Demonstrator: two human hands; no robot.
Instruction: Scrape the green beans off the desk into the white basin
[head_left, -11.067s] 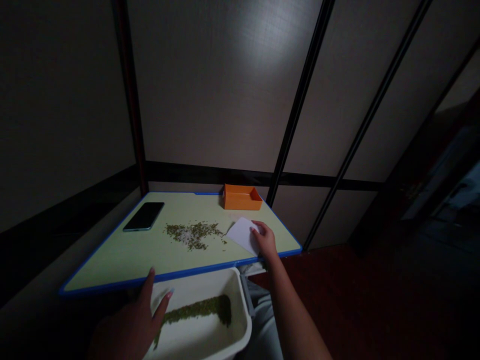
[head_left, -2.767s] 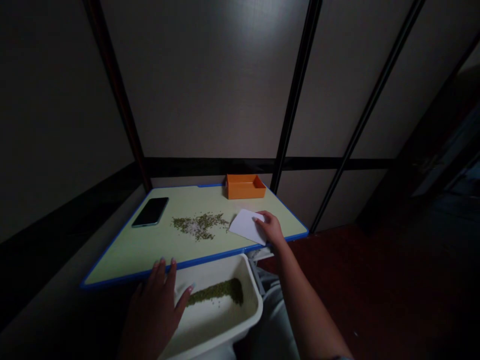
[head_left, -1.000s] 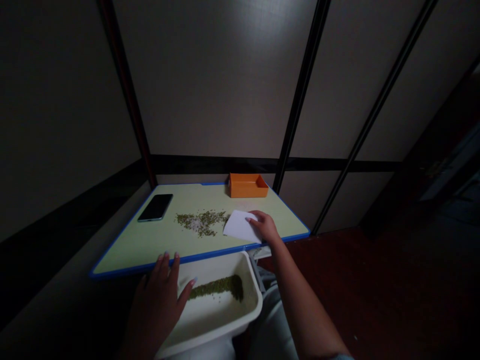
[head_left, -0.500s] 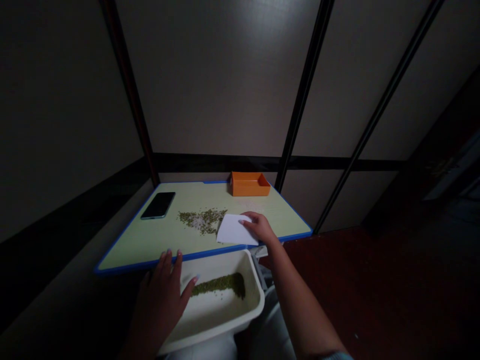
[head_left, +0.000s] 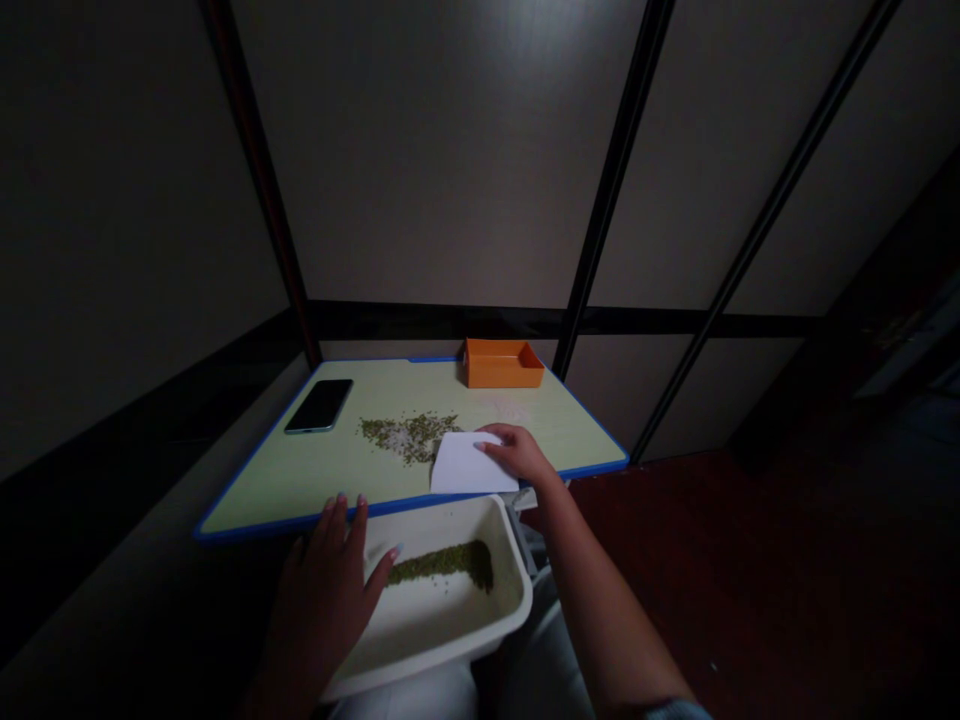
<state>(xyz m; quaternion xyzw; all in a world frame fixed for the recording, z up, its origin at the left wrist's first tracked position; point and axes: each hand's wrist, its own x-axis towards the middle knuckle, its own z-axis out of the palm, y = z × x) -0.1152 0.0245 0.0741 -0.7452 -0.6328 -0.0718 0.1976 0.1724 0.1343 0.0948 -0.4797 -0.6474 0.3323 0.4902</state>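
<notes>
My right hand [head_left: 517, 452] grips the right side of a white sheet of card or paper [head_left: 465, 465], thumb on top. The sheet lies low over the table's front edge, its left side beside a scatter of small green grains [head_left: 412, 436] mixed with some whitish bits. Over the left part of a white plastic basin [head_left: 506, 620], my left hand [head_left: 334, 570] is open, fingers stretched toward the table edge; whether it touches the rim I cannot tell. Inside the basin, against the table's front, is a band of green grains [head_left: 450, 562].
The pale yellow-green table [head_left: 300, 490] has a blue edge. A dark-screened phone [head_left: 321, 405] lies at its left, and an orange open box [head_left: 502, 366] stands at the back right. Behind is a panelled wall [head_left: 442, 150]. Faint whitish residue [head_left: 510, 408] lies before the box.
My right hand has drawn the white sheet slightly toward the table's front edge. The left hand stays open over the basin, and the view has shifted a little.
</notes>
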